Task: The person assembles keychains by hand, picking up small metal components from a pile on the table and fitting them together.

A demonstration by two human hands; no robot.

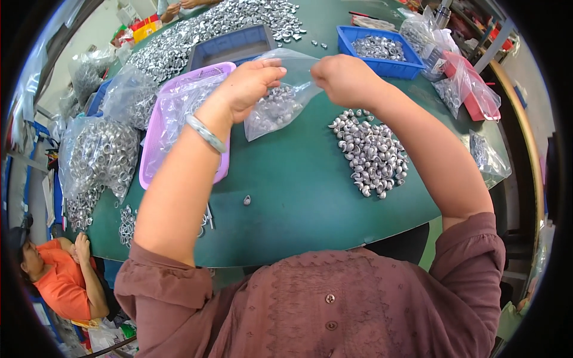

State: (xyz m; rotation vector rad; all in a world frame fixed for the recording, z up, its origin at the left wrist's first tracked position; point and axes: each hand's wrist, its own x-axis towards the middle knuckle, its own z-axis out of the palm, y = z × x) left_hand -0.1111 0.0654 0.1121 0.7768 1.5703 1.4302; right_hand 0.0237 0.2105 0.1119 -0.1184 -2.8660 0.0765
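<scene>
A clear plastic bag (262, 125) with small silver metal pieces in its lower part hangs just over the green table, its mouth drawn out between my hands. My left hand (250, 86), with a pale bangle on the wrist, is bent round the bag's left side. On the right, my right hand (345, 79) is closed in a fist on the other upper corner. A pile of rounded, shell-like silver metal pieces (370, 154) lies below my right forearm. One single piece (247, 200) sits apart near the table's front.
Left of the bag stands a pink-purple basket (224, 170) holding clear bags. Beyond are a grey tray (230, 42), a heap of silver parts (239, 19) and a blue bin (382, 70). Filled bags (101, 155) crowd the left edge. A co-worker in orange (65, 280) sits lower left.
</scene>
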